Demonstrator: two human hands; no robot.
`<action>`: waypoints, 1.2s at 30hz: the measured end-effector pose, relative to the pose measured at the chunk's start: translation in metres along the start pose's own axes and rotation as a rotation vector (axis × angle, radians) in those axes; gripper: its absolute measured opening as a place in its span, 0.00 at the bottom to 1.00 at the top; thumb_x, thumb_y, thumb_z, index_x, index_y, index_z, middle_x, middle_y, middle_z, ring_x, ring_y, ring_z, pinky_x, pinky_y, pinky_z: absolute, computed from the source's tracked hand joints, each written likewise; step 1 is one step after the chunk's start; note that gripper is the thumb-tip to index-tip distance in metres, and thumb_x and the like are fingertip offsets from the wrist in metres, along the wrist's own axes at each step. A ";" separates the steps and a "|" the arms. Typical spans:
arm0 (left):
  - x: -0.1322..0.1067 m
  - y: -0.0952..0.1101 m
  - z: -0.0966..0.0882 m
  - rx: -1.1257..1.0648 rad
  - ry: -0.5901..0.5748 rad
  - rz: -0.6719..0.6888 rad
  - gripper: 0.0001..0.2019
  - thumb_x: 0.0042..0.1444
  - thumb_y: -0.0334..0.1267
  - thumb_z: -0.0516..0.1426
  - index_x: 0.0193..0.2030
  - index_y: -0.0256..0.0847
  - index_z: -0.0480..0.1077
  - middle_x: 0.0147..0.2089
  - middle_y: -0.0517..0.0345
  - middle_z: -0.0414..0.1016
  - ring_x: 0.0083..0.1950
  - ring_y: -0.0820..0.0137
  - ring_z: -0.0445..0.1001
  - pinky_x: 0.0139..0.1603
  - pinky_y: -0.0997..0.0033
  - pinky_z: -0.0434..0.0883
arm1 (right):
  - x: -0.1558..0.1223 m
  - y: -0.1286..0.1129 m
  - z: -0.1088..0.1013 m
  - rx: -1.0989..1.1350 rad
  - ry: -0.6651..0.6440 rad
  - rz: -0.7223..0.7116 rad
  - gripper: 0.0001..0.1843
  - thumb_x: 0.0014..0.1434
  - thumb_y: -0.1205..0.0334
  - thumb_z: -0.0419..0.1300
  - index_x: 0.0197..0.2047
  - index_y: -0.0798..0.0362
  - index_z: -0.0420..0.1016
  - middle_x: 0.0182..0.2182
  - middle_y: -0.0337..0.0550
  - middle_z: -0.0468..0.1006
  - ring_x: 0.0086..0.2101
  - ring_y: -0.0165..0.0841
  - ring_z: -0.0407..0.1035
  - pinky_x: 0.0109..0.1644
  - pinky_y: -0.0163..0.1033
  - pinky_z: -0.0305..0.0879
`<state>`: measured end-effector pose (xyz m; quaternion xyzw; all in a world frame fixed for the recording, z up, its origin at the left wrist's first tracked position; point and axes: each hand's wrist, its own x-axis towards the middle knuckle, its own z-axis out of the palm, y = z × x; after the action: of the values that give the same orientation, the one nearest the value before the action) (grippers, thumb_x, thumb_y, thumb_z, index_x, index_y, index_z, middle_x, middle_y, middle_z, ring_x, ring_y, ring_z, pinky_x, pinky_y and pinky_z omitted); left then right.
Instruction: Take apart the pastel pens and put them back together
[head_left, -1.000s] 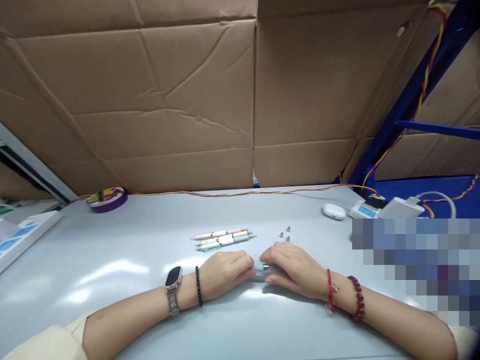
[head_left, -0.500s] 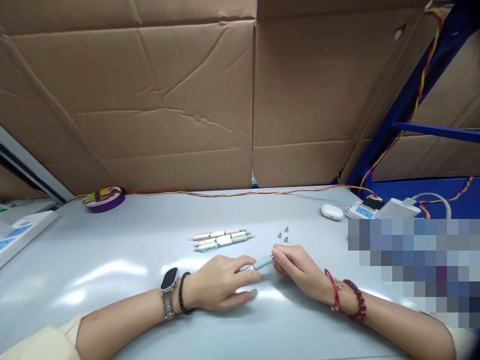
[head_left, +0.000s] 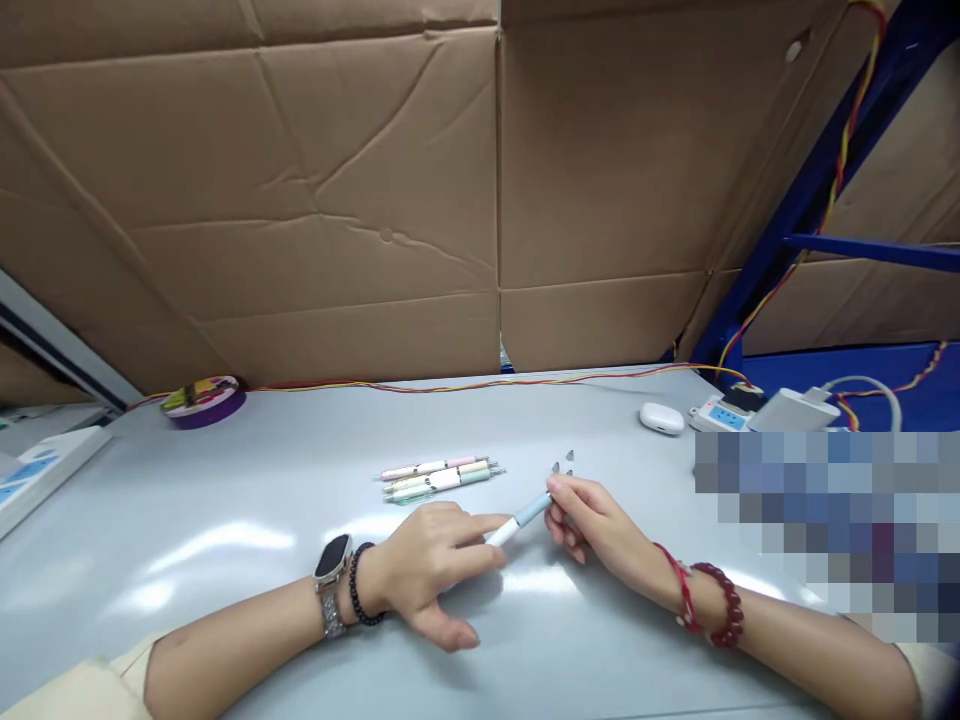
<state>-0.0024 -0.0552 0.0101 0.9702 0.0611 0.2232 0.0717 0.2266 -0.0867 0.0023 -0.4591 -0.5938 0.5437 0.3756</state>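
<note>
A white and light blue pen point(head_left: 531, 509) slants up between my two hands, just above the table. The thumb and fingertips of my right hand point(head_left: 596, 515) pinch its blue end, so the tip there is hidden. Its white end reaches the index and middle fingers of my left hand point(head_left: 439, 565), which are stretched out with the thumb spread well away. Three small grey cone-shaped pieces point(head_left: 570, 455) lie just beyond my right fingertips. Behind my left hand several pastel pens point(head_left: 442, 480) rest side by side.
At the back left stands a purple-edged roll of tape point(head_left: 214, 408). A white earbud case point(head_left: 661, 418) and a power strip point(head_left: 726, 416) with a plugged-in charger sit at the back right. A red and yellow cable point(head_left: 450, 384) runs along the cardboard wall point(head_left: 375, 200). Another power strip point(head_left: 52, 465) lies far left.
My left thumb has swung away from the pen and its fingers have loosened. The pen's white part now shows more. My right hand has tilted slightly, still pinching the blue end.
</note>
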 end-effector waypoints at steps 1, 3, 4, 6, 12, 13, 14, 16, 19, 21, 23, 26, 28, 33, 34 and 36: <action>-0.001 0.001 0.000 0.018 0.025 0.017 0.32 0.61 0.58 0.30 0.37 0.41 0.67 0.38 0.46 0.74 0.24 0.67 0.64 0.24 0.65 0.60 | 0.000 -0.001 0.000 0.003 -0.031 -0.003 0.27 0.61 0.39 0.47 0.23 0.52 0.59 0.18 0.34 0.65 0.16 0.24 0.57 0.19 0.30 0.55; -0.004 0.002 -0.001 0.028 0.057 0.067 0.30 0.62 0.54 0.29 0.34 0.41 0.66 0.29 0.50 0.72 0.20 0.68 0.61 0.22 0.65 0.58 | -0.001 -0.002 0.000 -0.001 -0.104 -0.012 0.27 0.59 0.38 0.51 0.22 0.52 0.59 0.18 0.35 0.66 0.17 0.24 0.57 0.21 0.31 0.56; -0.005 0.003 -0.001 0.023 0.066 0.091 0.28 0.62 0.52 0.30 0.33 0.42 0.66 0.25 0.52 0.70 0.19 0.68 0.59 0.21 0.65 0.57 | -0.001 -0.003 -0.001 -0.006 -0.135 -0.017 0.27 0.58 0.38 0.52 0.22 0.52 0.59 0.18 0.35 0.67 0.18 0.24 0.57 0.21 0.31 0.56; -0.005 0.003 -0.001 0.012 0.089 0.119 0.27 0.62 0.52 0.31 0.31 0.42 0.65 0.22 0.53 0.68 0.18 0.68 0.57 0.20 0.65 0.56 | -0.002 -0.003 -0.001 -0.016 -0.176 -0.026 0.27 0.58 0.38 0.53 0.21 0.53 0.60 0.17 0.35 0.66 0.18 0.24 0.56 0.21 0.31 0.56; -0.003 0.000 0.001 0.039 0.102 0.126 0.28 0.59 0.58 0.36 0.31 0.41 0.67 0.25 0.53 0.70 0.19 0.70 0.60 0.20 0.67 0.58 | -0.002 0.000 -0.004 -0.058 -0.161 -0.081 0.25 0.60 0.41 0.51 0.21 0.53 0.60 0.18 0.35 0.66 0.20 0.25 0.59 0.23 0.31 0.56; -0.003 0.000 0.002 0.048 0.089 0.124 0.27 0.60 0.56 0.37 0.30 0.42 0.67 0.24 0.53 0.69 0.19 0.70 0.60 0.20 0.67 0.58 | -0.002 0.000 -0.004 -0.074 -0.156 -0.093 0.25 0.61 0.42 0.51 0.21 0.53 0.60 0.18 0.35 0.66 0.19 0.25 0.60 0.23 0.31 0.56; -0.004 0.000 0.001 0.056 0.075 0.122 0.25 0.60 0.54 0.37 0.28 0.42 0.67 0.23 0.54 0.68 0.18 0.70 0.59 0.20 0.67 0.57 | -0.002 0.000 -0.003 -0.091 -0.150 -0.107 0.25 0.61 0.43 0.51 0.21 0.53 0.61 0.18 0.35 0.66 0.19 0.26 0.60 0.23 0.31 0.56; -0.005 0.000 0.001 0.062 0.058 0.112 0.23 0.60 0.49 0.37 0.27 0.42 0.66 0.21 0.55 0.67 0.17 0.70 0.59 0.20 0.67 0.59 | -0.003 0.000 -0.002 -0.128 -0.121 -0.148 0.25 0.62 0.45 0.51 0.20 0.53 0.63 0.16 0.35 0.66 0.19 0.26 0.59 0.23 0.32 0.56; -0.005 -0.001 -0.001 0.078 0.101 0.125 0.23 0.61 0.49 0.38 0.38 0.40 0.69 0.31 0.49 0.74 0.28 0.65 0.71 0.28 0.66 0.69 | -0.002 0.000 -0.006 -0.173 0.022 -0.252 0.27 0.62 0.44 0.50 0.18 0.53 0.63 0.16 0.36 0.65 0.19 0.27 0.59 0.25 0.34 0.57; -0.004 -0.003 -0.002 0.122 0.158 0.128 0.22 0.62 0.50 0.41 0.49 0.40 0.67 0.46 0.42 0.73 0.47 0.57 0.73 0.42 0.59 0.72 | 0.001 0.001 -0.015 -0.191 0.190 -0.331 0.28 0.63 0.43 0.46 0.18 0.51 0.62 0.16 0.37 0.64 0.21 0.29 0.59 0.28 0.36 0.59; -0.003 -0.006 -0.003 0.215 0.183 0.050 0.18 0.61 0.45 0.47 0.55 0.42 0.64 0.58 0.39 0.65 0.61 0.51 0.62 0.53 0.51 0.68 | 0.008 0.003 -0.028 -0.212 0.371 -0.395 0.27 0.65 0.44 0.43 0.20 0.51 0.61 0.18 0.38 0.64 0.23 0.31 0.60 0.31 0.38 0.61; -0.004 -0.011 -0.002 0.427 0.138 -0.178 0.16 0.58 0.35 0.52 0.54 0.42 0.65 0.63 0.39 0.58 0.66 0.48 0.53 0.57 0.46 0.63 | 0.020 0.006 -0.048 -0.286 0.556 -0.453 0.23 0.67 0.47 0.40 0.27 0.50 0.63 0.23 0.40 0.65 0.27 0.33 0.62 0.34 0.40 0.62; -0.005 -0.015 -0.001 0.559 0.102 -0.296 0.15 0.58 0.33 0.53 0.52 0.40 0.67 0.64 0.38 0.56 0.66 0.47 0.52 0.57 0.45 0.62 | 0.029 0.009 -0.057 -0.375 0.592 -0.479 0.21 0.67 0.48 0.42 0.32 0.51 0.67 0.28 0.42 0.68 0.31 0.35 0.64 0.38 0.41 0.63; -0.006 -0.023 -0.001 0.668 0.042 -0.411 0.13 0.59 0.37 0.52 0.49 0.37 0.68 0.65 0.34 0.54 0.65 0.45 0.54 0.59 0.44 0.60 | 0.039 0.017 -0.059 -0.654 0.483 -0.503 0.14 0.64 0.53 0.51 0.41 0.49 0.75 0.41 0.47 0.71 0.44 0.40 0.64 0.51 0.48 0.60; -0.006 -0.023 -0.001 0.669 0.032 -0.427 0.13 0.60 0.38 0.52 0.49 0.37 0.68 0.65 0.34 0.54 0.65 0.45 0.54 0.59 0.44 0.60 | 0.039 0.018 -0.058 -0.705 0.458 -0.500 0.13 0.64 0.55 0.52 0.42 0.49 0.76 0.42 0.47 0.71 0.45 0.41 0.64 0.52 0.49 0.59; -0.006 -0.023 -0.001 0.653 0.010 -0.457 0.12 0.60 0.39 0.52 0.47 0.35 0.68 0.65 0.32 0.54 0.65 0.46 0.54 0.59 0.45 0.61 | 0.039 0.019 -0.057 -0.792 0.422 -0.491 0.12 0.64 0.56 0.52 0.43 0.49 0.75 0.44 0.48 0.71 0.46 0.41 0.63 0.52 0.50 0.60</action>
<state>-0.0104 -0.0332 0.0045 0.9023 0.3433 0.1752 -0.1932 0.2713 -0.0332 -0.0114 -0.5129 -0.7559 0.0679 0.4011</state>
